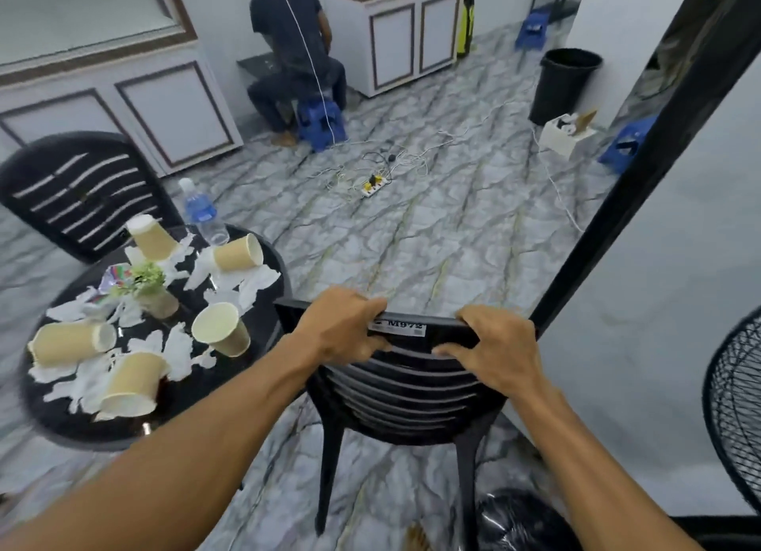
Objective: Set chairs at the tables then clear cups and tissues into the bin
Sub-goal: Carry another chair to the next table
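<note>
A black plastic chair (407, 390) stands in front of me, its back toward me. My left hand (346, 328) and my right hand (494, 349) both grip its top rail. To its left is a round black table (263, 287) strewn with several paper cups (220, 329) and crumpled white tissues (177, 347); one cup stands upright, others lie on their sides. A second black chair (78, 192) stands at the table's far left side. A black bin (564, 83) stands far off at the back right.
A water bottle (199, 211) and a small plant (152, 289) share the table. A power strip (372, 185) with loose white cables lies mid-floor. A person sits on a blue stool (319, 122) at the back. A fan (737, 406) is at my right, beside a black post (642, 172).
</note>
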`<action>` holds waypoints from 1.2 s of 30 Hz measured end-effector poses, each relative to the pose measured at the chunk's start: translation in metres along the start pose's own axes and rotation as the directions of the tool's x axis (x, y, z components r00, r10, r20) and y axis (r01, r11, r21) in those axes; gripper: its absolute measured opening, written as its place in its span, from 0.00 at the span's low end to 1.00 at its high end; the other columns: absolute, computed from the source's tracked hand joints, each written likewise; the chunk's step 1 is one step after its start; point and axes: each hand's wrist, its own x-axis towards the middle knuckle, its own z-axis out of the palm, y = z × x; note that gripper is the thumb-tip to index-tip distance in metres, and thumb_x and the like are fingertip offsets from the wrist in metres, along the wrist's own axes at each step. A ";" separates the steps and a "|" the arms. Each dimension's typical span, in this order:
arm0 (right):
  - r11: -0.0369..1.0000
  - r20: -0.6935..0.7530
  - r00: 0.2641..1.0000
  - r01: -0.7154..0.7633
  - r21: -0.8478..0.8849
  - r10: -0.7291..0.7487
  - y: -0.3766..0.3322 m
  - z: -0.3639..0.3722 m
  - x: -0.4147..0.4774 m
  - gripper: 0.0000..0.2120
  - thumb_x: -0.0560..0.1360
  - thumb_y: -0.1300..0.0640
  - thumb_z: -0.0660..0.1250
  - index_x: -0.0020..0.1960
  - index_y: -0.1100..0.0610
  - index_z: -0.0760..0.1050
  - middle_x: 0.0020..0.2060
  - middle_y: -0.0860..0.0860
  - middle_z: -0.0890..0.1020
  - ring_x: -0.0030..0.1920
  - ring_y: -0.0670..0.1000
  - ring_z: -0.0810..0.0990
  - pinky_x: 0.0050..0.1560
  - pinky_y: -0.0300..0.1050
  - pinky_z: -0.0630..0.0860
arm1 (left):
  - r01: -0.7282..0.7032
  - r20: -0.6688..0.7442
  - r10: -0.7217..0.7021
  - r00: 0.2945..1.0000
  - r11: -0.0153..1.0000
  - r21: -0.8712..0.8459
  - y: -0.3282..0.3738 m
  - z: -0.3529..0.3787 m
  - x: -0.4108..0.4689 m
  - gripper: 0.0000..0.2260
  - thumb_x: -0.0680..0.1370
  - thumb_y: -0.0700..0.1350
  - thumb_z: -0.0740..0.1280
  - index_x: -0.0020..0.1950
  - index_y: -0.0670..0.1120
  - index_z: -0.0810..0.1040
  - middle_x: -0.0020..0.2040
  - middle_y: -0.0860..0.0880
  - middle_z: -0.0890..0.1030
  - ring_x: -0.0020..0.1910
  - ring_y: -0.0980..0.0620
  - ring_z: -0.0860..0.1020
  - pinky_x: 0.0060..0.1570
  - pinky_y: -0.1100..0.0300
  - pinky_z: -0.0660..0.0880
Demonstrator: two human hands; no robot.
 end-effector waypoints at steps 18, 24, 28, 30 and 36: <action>0.940 0.156 0.962 0.173 0.295 -0.225 -0.125 0.020 -0.027 0.29 0.61 0.32 0.76 0.48 0.54 0.80 0.40 0.48 0.82 0.42 0.54 0.81 0.43 0.51 0.77 | 0.427 -0.220 -0.450 0.866 0.893 -0.145 0.012 0.019 -0.229 0.25 0.71 0.70 0.68 0.54 0.52 0.71 0.44 0.56 0.78 0.46 0.52 0.78 0.41 0.52 0.75; 0.939 0.142 0.968 0.155 0.309 -0.206 -0.131 0.025 -0.012 0.28 0.60 0.32 0.77 0.47 0.53 0.79 0.39 0.44 0.81 0.40 0.50 0.79 0.42 0.46 0.73 | 0.508 -0.201 -0.542 0.816 0.838 -0.199 -0.007 0.020 -0.241 0.31 0.65 0.69 0.74 0.61 0.55 0.71 0.50 0.56 0.80 0.52 0.52 0.76 0.49 0.53 0.74; 0.936 0.130 0.972 0.144 0.321 -0.194 -0.127 0.037 0.000 0.28 0.59 0.32 0.77 0.44 0.53 0.79 0.36 0.45 0.81 0.38 0.49 0.78 0.41 0.41 0.67 | 0.582 -0.115 -0.605 0.788 0.792 -0.185 -0.026 0.018 -0.233 0.27 0.63 0.70 0.74 0.45 0.51 0.69 0.38 0.56 0.78 0.40 0.50 0.77 0.39 0.54 0.71; 0.919 0.145 0.968 0.139 0.369 -0.204 -0.123 0.043 0.008 0.28 0.58 0.33 0.78 0.45 0.54 0.80 0.38 0.46 0.82 0.40 0.50 0.80 0.44 0.44 0.72 | 0.578 -0.097 -0.601 0.794 0.794 -0.185 -0.031 0.015 -0.228 0.28 0.64 0.70 0.74 0.42 0.50 0.68 0.35 0.56 0.77 0.37 0.49 0.76 0.37 0.54 0.69; 0.878 0.097 0.954 0.216 0.427 -0.282 -0.124 0.051 0.031 0.26 0.57 0.38 0.81 0.43 0.56 0.81 0.36 0.48 0.82 0.37 0.52 0.80 0.42 0.49 0.77 | 0.584 -0.186 -0.609 0.771 0.793 -0.173 -0.039 0.016 -0.228 0.28 0.63 0.68 0.77 0.38 0.48 0.69 0.30 0.57 0.74 0.30 0.51 0.72 0.31 0.56 0.68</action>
